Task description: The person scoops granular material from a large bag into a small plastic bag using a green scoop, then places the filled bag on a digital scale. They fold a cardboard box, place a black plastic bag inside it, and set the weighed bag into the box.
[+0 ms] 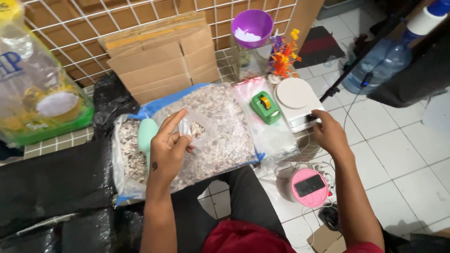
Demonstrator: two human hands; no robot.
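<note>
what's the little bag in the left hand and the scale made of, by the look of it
Small bag in the left hand: thin clear plastic film, since the pale bits inside show through. Kitchen scale under the right hand: likely smooth white moulded plastic, with a matte round platform.

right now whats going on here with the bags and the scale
A person sits over a big open bag of mixed pale and brown bits. The left hand holds a small clear plastic bag partly filled with them, above the big bag. The right hand touches the front edge of a white kitchen scale, whose platform is bare. A green tape dispenser lies beside the scale.
</note>
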